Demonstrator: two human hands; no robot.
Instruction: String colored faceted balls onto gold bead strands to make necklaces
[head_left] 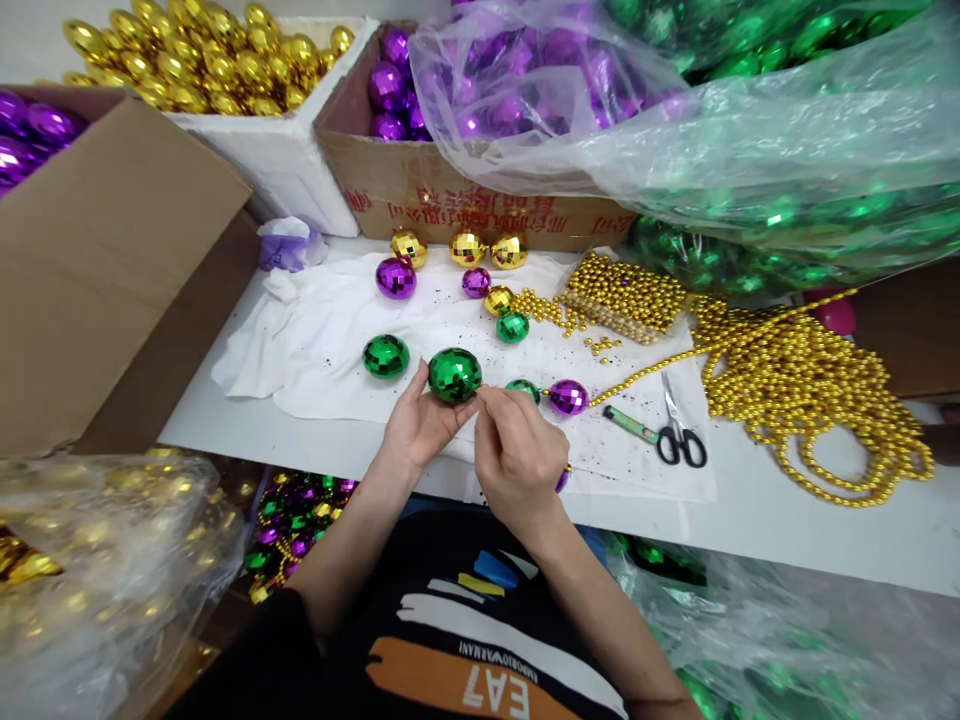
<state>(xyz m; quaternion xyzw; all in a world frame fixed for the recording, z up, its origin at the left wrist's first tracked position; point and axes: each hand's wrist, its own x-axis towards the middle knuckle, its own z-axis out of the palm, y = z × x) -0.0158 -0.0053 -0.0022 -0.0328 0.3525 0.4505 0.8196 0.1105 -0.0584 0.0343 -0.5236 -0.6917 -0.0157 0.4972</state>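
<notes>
My left hand [421,428] cradles a shiny green faceted bead [454,374], egg-shaped and large, between thumb and fingers. At the bead's right end my right hand [523,462] pinches something too small to make out. Partly behind that hand lies another green bead [523,389], in line with a purple bead [568,397] and a string of small gold beads [649,371]. A loose green bead [385,356] rests to the left. Farther back on the white cloth [322,340] are gold beads [467,249], a large purple bead [395,278] and a smaller green one [513,326].
Black-handled scissors [679,440] and a green-handled cutter [631,424] lie at right, beside heaped gold bead strings [810,390]. A bag of small gold beads [624,300] is spilling. Cardboard boxes [480,185], a white foam box [300,165] and plastic bags [795,140] border the table.
</notes>
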